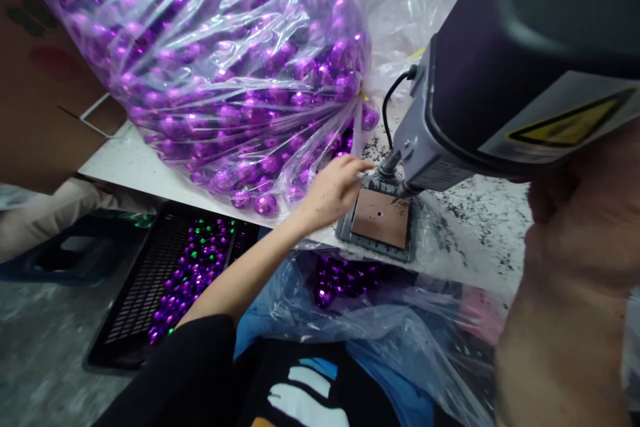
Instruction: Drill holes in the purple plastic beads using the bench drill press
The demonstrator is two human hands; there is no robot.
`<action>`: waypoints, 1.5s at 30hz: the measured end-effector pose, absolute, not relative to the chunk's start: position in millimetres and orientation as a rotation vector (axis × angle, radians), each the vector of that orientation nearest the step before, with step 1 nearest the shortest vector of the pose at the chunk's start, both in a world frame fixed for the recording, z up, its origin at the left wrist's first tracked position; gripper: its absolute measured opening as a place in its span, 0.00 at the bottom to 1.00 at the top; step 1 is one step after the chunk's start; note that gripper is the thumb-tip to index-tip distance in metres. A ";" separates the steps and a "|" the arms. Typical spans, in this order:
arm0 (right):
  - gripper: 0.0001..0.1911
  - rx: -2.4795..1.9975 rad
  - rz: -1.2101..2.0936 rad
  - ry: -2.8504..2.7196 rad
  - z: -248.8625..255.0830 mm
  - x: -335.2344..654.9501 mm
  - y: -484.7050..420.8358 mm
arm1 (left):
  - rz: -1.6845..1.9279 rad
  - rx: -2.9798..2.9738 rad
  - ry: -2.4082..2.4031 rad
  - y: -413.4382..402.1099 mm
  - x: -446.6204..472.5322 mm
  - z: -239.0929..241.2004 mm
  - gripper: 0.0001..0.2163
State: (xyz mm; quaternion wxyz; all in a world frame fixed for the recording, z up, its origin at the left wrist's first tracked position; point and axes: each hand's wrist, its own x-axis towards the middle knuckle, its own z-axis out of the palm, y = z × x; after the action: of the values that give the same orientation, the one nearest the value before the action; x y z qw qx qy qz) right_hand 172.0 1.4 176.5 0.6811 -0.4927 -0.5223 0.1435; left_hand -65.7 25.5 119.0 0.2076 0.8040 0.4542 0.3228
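My left hand (334,188) reaches forward to the edge of a big clear plastic bag (235,67) stuffed with shiny purple faceted balls, its fingers spread at the bag's lower right corner, right beside the drill press base (380,220). A brown pad with a small hole lies on that base under the drill bit (400,197). My right hand (583,213) is very close to the camera, blurred, up against the dark grey head of the drill press (520,60); whether it grips anything I cannot tell.
The white worktop (475,227) is strewn with black shavings. Below it, a black mesh crate (170,280) holds purple and green balls, and a clear bag (350,293) in my lap holds more purple balls. A cardboard box (45,93) stands left.
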 end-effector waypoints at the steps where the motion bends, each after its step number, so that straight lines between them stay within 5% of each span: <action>1: 0.26 -1.091 0.299 -1.142 176.6 170.8 1.1 | 0.873 2.238 1.406 49.6 -65.6 98.6 0.18; 6: 0.23 -1.081 0.290 -1.139 176.8 171.0 0.4 | 0.560 2.345 1.719 101.5 -63.6 30.9 0.22; 13: 0.27 -1.177 0.254 -1.200 177.6 174.7 -2.9 | 0.482 2.204 1.915 95.6 -75.3 43.1 0.17; 18: 0.26 -1.179 0.277 -1.187 180.3 173.4 -1.6 | 0.914 1.610 1.374 61.4 -82.5 58.4 0.21; 24: 0.24 -1.137 0.384 -1.176 186.5 175.6 5.2 | 0.767 0.981 0.979 31.1 -60.2 43.9 0.22; 45: 0.27 -1.086 0.408 -1.186 186.3 176.2 8.5 | 0.939 2.101 1.371 0.8 -8.8 11.0 0.26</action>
State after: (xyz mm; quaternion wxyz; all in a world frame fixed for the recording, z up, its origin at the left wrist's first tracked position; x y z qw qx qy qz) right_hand 176.2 8.5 186.3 0.6751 -0.4828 -0.5274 0.1815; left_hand -8.8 0.8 11.0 0.2294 0.7635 0.4981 0.3411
